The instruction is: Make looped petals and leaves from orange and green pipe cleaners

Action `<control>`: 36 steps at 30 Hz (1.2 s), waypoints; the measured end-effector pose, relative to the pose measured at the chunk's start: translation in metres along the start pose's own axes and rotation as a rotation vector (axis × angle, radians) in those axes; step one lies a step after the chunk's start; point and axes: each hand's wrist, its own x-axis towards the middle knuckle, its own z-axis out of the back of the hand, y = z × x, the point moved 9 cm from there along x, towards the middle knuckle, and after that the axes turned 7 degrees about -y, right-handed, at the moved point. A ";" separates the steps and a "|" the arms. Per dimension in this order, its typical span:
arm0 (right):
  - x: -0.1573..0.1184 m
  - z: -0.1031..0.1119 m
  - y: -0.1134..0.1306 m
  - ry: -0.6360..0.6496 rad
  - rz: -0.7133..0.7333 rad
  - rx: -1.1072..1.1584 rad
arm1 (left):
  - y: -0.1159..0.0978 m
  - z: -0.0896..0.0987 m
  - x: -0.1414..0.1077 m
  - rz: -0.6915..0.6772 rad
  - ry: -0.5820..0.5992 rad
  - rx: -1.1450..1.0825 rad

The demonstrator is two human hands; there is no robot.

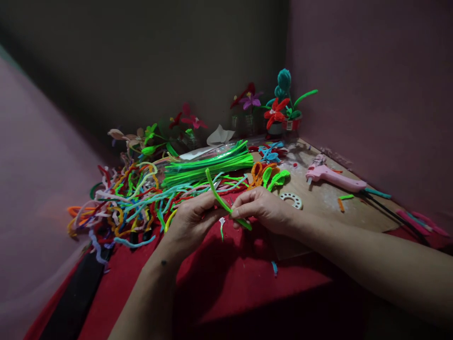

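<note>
A bright green pipe cleaner [212,185] runs slantwise between my two hands, above the red cloth. My left hand [193,218] is closed on its middle part, thumb and fingers pinching it. The fingertips of my right hand [260,207] pinch the same pipe cleaner nearer its lower end, which sticks out below them. Under the hands lies a small white-tipped piece with a green stem [222,226]. Close to my right hand are green looped leaf shapes [276,178] and a pale ring with holes [291,200].
A tangle of coloured pipe cleaners [130,198] covers the left side, beside a bundle of green ones [208,165]. A pink glue gun [334,178] with a black cord rests on a brown board [357,215]. Finished pipe-cleaner flowers [278,112] stand at the back near the walls.
</note>
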 end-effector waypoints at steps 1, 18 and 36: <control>0.000 0.000 0.000 -0.001 -0.005 0.002 | 0.001 0.000 0.000 0.002 0.002 0.001; -0.002 -0.001 0.007 -0.009 0.061 -0.041 | 0.000 0.001 -0.001 -0.010 0.002 -0.045; -0.021 -0.003 0.039 -0.205 0.569 -0.701 | 0.013 -0.012 0.003 0.331 0.086 -0.022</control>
